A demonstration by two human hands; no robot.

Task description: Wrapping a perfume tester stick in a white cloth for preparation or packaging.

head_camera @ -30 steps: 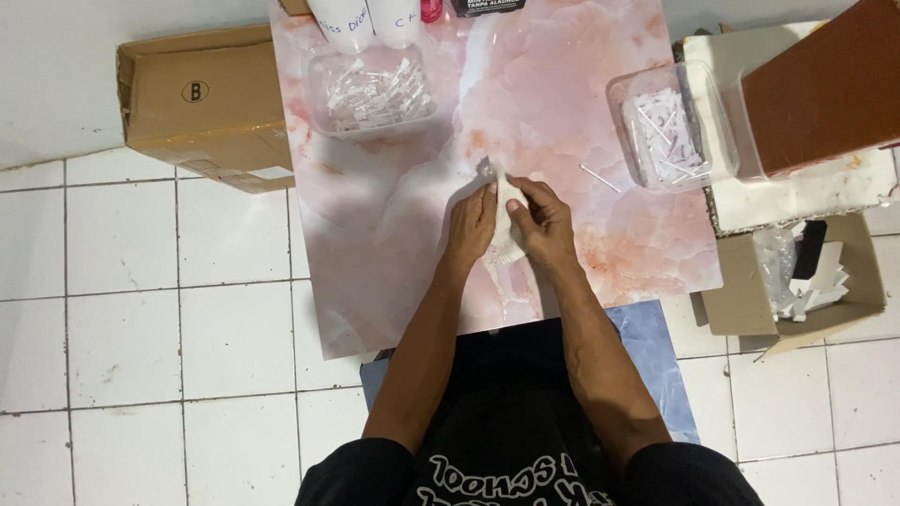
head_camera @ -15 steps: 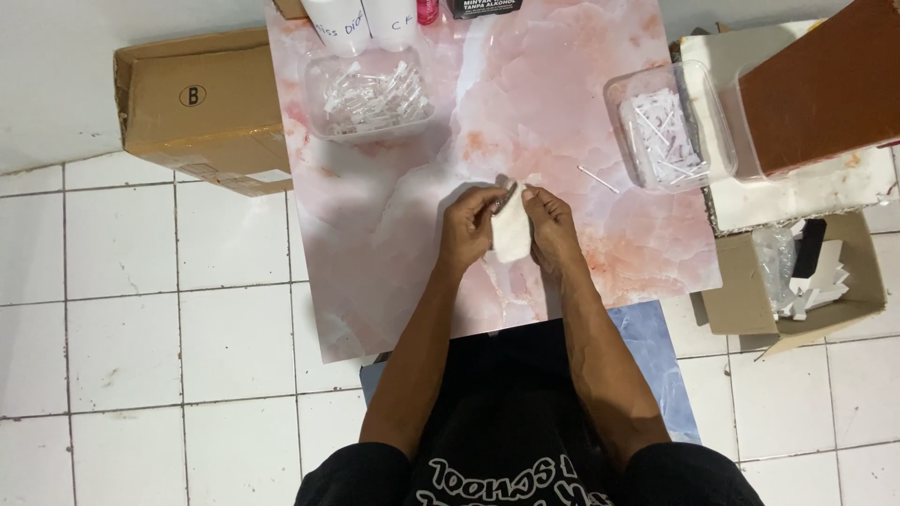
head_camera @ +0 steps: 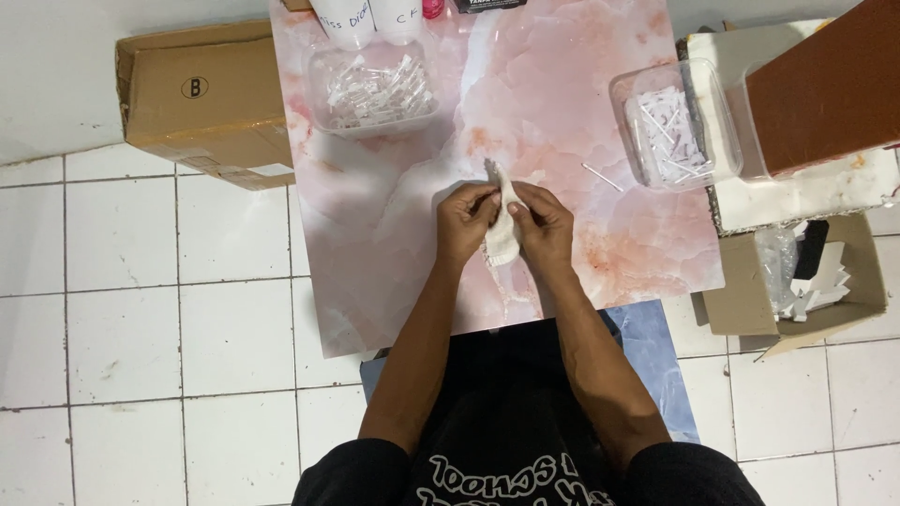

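L hand (head_camera: 466, 221) + R hand (head_camera: 542, 225) both pinch white cloth (head_camera: 504, 234); brown carton (head_camera: 202, 103) w/ round label, far left; maybe vials in tub (head_camera: 373, 89).

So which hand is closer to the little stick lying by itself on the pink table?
The right hand. The lone white stick lies just up and to the right of it. The left hand sits on the far side of the white cloth that both hands hold.
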